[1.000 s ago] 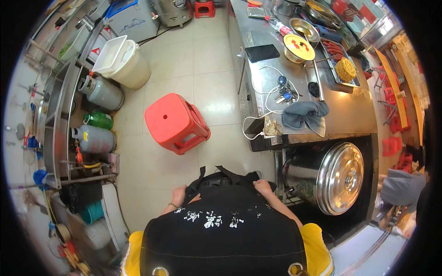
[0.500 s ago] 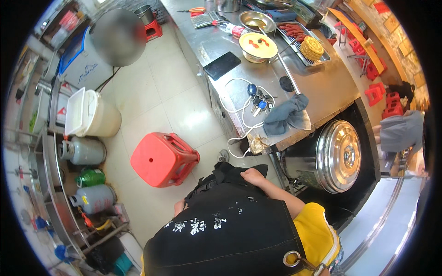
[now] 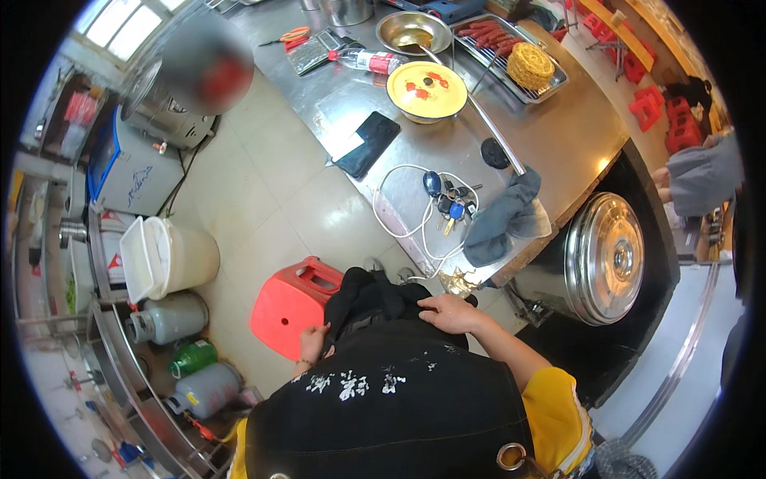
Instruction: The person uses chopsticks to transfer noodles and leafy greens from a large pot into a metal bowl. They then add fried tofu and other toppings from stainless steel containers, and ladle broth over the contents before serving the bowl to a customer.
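Observation:
My left hand (image 3: 313, 343) is beside the black apron (image 3: 383, 383), near the red plastic stool (image 3: 289, 318). Its fingers point forward and look slightly apart, with nothing visible in them. Resting at the front of the apron near my lap is my right hand (image 3: 448, 314), fingers loosely extended and empty. Ahead on the steel counter (image 3: 435, 144), nearest my right hand, lie a grey cloth (image 3: 504, 219), a bunch of keys (image 3: 452, 203) and a looped white cable (image 3: 383, 219). A black tablet-like slab (image 3: 369, 144) lies by the counter's left edge.
On the counter stand a yellow-lidded bowl (image 3: 427, 89), a plastic bottle (image 3: 369, 61), a metal bowl (image 3: 399, 30) and a tray of red sausages (image 3: 488, 36). A big lidded steel pot (image 3: 610, 255) stands right; gas cylinders (image 3: 169, 318) and a cream bucket (image 3: 187, 255) stand left.
The view has shifted, and the stool now sits nearer my body. More of my left hand shows. My right hand's fingers have loosened from a more curled shape.

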{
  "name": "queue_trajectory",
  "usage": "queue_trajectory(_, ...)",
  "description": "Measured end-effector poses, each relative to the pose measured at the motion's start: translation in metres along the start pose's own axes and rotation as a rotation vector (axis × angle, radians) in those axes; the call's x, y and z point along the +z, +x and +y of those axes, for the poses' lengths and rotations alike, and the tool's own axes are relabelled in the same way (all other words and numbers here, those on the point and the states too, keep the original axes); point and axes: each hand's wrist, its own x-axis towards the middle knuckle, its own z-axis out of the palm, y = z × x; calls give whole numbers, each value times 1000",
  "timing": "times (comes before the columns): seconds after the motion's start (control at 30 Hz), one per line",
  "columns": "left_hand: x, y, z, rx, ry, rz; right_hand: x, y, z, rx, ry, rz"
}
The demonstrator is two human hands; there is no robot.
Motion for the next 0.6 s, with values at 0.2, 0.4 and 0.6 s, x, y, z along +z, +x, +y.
queue_trajectory(0.2, 15, 96, 145, 356, 195, -207, -13, 33, -59, 79, 317, 423)
queue_trajectory(0.4, 89, 114, 333, 950, 346, -341, -33, 100, -95, 72, -44, 1040)
queue_trajectory(0.6, 150, 138, 422, 1352, 577, -471, -51, 166, -102, 316, -226, 1155)
